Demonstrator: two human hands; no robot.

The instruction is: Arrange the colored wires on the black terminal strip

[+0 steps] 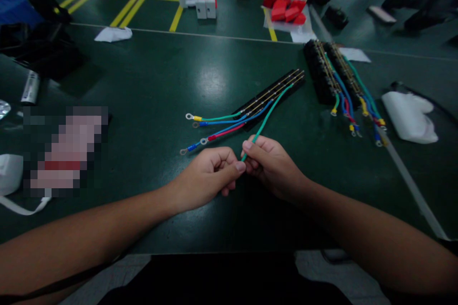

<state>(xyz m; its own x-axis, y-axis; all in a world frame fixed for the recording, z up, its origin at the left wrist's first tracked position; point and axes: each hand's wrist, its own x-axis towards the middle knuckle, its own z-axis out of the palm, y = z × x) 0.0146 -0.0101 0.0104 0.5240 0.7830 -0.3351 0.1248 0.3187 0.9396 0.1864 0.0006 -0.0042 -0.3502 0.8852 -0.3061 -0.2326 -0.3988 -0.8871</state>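
A long green wire (265,121) runs from the far end of a black terminal strip with brass bars (274,91) down to my hands. My right hand (274,162) pinches this wire between thumb and fingers. Just beside it, my left hand (216,169) is closed on the wire's near end, whose tip is hidden by the fingers. From the strip's left end come a short green wire with a yellow-sleeved ring terminal (193,117), blue wires with blue-sleeved rings (191,147), and a red-sleeved ring terminal (209,138).
Two more wired strips (334,71) lie at the right, near a white wrapped bundle (410,116). Red parts (288,9) and grey-white blocks (205,5) are at the back. A blurred-out flat object (69,147) and a white cylinder (31,86) lie left.
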